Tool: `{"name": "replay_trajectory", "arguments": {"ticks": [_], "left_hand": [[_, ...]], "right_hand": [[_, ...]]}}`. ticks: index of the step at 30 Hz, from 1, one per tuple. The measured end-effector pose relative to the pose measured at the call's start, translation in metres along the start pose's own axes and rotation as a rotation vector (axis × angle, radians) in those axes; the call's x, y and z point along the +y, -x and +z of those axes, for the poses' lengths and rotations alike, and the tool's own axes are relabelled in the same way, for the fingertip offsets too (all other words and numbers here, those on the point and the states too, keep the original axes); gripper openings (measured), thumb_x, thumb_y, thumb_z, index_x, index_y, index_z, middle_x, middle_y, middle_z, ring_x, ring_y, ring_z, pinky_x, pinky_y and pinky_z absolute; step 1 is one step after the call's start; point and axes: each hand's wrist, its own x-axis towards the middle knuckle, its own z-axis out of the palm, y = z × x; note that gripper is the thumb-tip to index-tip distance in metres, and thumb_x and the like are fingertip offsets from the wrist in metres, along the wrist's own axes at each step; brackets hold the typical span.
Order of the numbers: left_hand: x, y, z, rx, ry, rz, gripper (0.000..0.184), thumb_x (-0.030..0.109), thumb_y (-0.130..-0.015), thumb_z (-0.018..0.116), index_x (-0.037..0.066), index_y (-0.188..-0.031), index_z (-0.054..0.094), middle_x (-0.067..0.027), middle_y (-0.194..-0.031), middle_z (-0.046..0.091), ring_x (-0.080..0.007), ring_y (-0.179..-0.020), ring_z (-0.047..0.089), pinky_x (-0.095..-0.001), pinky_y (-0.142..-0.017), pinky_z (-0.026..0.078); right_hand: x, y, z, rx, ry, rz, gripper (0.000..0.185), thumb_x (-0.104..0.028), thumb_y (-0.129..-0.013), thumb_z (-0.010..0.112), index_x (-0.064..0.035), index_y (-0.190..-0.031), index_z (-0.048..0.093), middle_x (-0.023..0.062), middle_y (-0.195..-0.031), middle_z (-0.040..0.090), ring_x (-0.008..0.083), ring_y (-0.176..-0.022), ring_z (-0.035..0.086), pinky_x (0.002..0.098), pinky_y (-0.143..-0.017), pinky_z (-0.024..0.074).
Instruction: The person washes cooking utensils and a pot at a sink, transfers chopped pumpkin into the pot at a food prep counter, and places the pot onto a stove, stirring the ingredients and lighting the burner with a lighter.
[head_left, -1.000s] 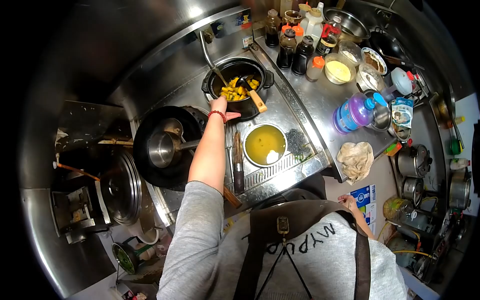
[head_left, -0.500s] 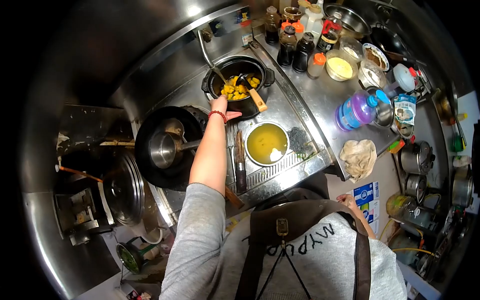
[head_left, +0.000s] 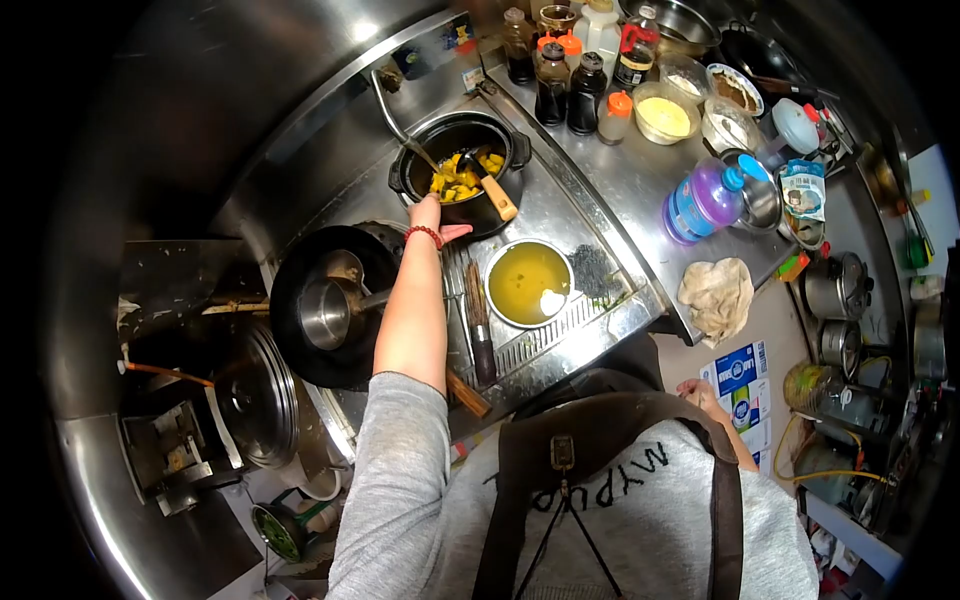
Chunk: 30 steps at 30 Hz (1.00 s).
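My left hand [head_left: 427, 214], a red bead bracelet at its wrist, is at the near rim of a black pot [head_left: 497, 207]. Its thumb sticks out along the outer wall and the fingers close over the rim, their tips partly hidden. Yellow chunks [head_left: 455, 187] lie inside the pot, along with a wooden-handled utensil [head_left: 497, 197] leaning on the rim. A metal tap [head_left: 388, 105] reaches over the pot from behind. Low at my right side, my right hand [head_left: 703, 393] hangs with loosely bent fingers; I see nothing in it.
A bowl of yellowish liquid [head_left: 529, 284] and a bristle brush [head_left: 480, 330] lie on the steel counter. Left is a black wok [head_left: 290, 345] with a metal ladle [head_left: 327, 313]. Sauce bottles [head_left: 552, 88], a purple jug [head_left: 700, 203] and a cloth [head_left: 716, 297] stand or lie right.
The whole view has shifted slightly, so things on the counter appear a little further left. My left hand stays at the pot's rim, and my right hand still hangs low.
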Motion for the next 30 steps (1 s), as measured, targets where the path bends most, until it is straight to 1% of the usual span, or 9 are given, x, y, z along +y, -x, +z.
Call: {"name": "replay_trajectory", "arguments": {"ticks": [1, 2, 4, 8, 11, 13, 16, 23, 30], "left_hand": [[0.000, 0.001, 0.000, -0.001, -0.003, -0.004, 0.048, 0.025, -0.089, 0.042, 0.001, -0.128, 0.029, -0.0319, -0.114, 0.048, -0.0548, -0.073, 0.059, -0.0531, -0.058, 0.056], [0.001, 0.001, 0.000, -0.009, -0.007, 0.000, 0.048, 0.024, -0.089, 0.042, 0.001, -0.128, 0.029, -0.0322, -0.114, 0.048, -0.0550, -0.073, 0.059, -0.0531, -0.058, 0.056], [0.003, 0.005, 0.001, -0.026, -0.009, -0.006, 0.047, 0.024, -0.089, 0.041, 0.001, -0.128, 0.030, -0.0328, -0.114, 0.048, -0.0552, -0.074, 0.059, -0.0529, -0.057, 0.056], [0.004, 0.005, 0.002, -0.015, -0.020, -0.004, 0.045, 0.024, -0.089, 0.040, 0.001, -0.127, 0.032, -0.0319, -0.115, 0.049, -0.0549, -0.076, 0.059, -0.0523, -0.058, 0.056], [0.005, 0.002, 0.000, -0.031, -0.021, 0.001, 0.045, 0.024, -0.090, 0.039, 0.002, -0.128, 0.032, -0.0299, -0.115, 0.049, -0.0550, -0.077, 0.058, -0.0517, -0.059, 0.057], [0.007, 0.005, 0.001, -0.040, -0.021, -0.021, 0.045, 0.023, -0.090, 0.039, 0.004, -0.129, 0.031, -0.0285, -0.118, 0.048, -0.0552, -0.079, 0.058, -0.0513, -0.059, 0.057], [0.006, 0.004, 0.001, -0.025, -0.009, -0.016, 0.046, 0.024, -0.090, 0.040, 0.004, -0.130, 0.031, -0.0290, -0.123, 0.044, -0.0560, -0.077, 0.058, -0.0521, -0.059, 0.057], [0.003, 0.005, 0.001, 0.006, 0.001, -0.007, 0.049, 0.026, -0.089, 0.043, 0.006, -0.132, 0.029, -0.0283, -0.128, 0.040, -0.0550, -0.077, 0.058, -0.0526, -0.058, 0.056], [0.001, -0.001, -0.002, -0.007, -0.030, -0.012, 0.049, 0.027, -0.089, 0.042, 0.006, -0.132, 0.030, -0.0290, -0.119, 0.048, -0.0536, -0.076, 0.059, -0.0503, -0.057, 0.057]], "right_hand": [[0.005, 0.000, 0.001, -0.021, -0.152, 0.018, 0.018, -0.003, -0.074, 0.052, 0.0015, -0.085, 0.065, 0.0143, -0.073, 0.065, 0.0207, -0.067, 0.064, 0.0289, -0.063, 0.0504], [0.010, 0.000, 0.001, -0.021, -0.152, 0.023, 0.018, -0.003, -0.074, 0.052, 0.0015, -0.085, 0.065, 0.0143, -0.073, 0.065, 0.0207, -0.067, 0.064, 0.0289, -0.063, 0.0504], [0.006, 0.006, -0.003, 0.027, 0.030, 0.013, 0.019, -0.001, -0.075, 0.049, 0.0032, -0.086, 0.064, 0.0136, -0.071, 0.065, 0.0205, -0.063, 0.063, 0.0286, -0.060, 0.0501], [0.009, 0.008, -0.007, 0.037, 0.057, 0.069, 0.019, 0.000, -0.076, 0.048, 0.0038, -0.087, 0.063, 0.0131, -0.070, 0.064, 0.0203, -0.062, 0.063, 0.0288, -0.059, 0.0501], [0.027, 0.000, 0.000, 0.037, -0.091, 0.048, 0.020, 0.000, -0.076, 0.048, 0.0039, -0.090, 0.063, 0.0134, -0.070, 0.064, 0.0200, -0.062, 0.063, 0.0285, -0.060, 0.0502], [0.026, -0.002, 0.001, -0.031, -0.277, 0.129, 0.022, -0.001, -0.077, 0.048, 0.0029, -0.093, 0.063, 0.0140, -0.072, 0.065, 0.0190, -0.064, 0.064, 0.0285, -0.062, 0.0506], [0.009, -0.002, 0.003, -0.040, -0.100, 0.066, 0.022, -0.002, -0.078, 0.047, 0.0027, -0.093, 0.063, 0.0137, -0.071, 0.065, 0.0187, -0.065, 0.064, 0.0289, -0.064, 0.0507], [-0.015, -0.012, 0.003, -0.059, -0.009, -0.020, 0.022, -0.002, -0.078, 0.047, 0.0021, -0.093, 0.063, 0.0132, -0.072, 0.066, 0.0195, -0.066, 0.064, 0.0289, -0.066, 0.0507], [-0.025, -0.009, 0.001, -0.075, -0.047, 0.003, 0.022, -0.002, -0.078, 0.047, 0.0029, -0.091, 0.063, 0.0136, -0.069, 0.066, 0.0190, -0.065, 0.064, 0.0286, -0.064, 0.0507]]}}
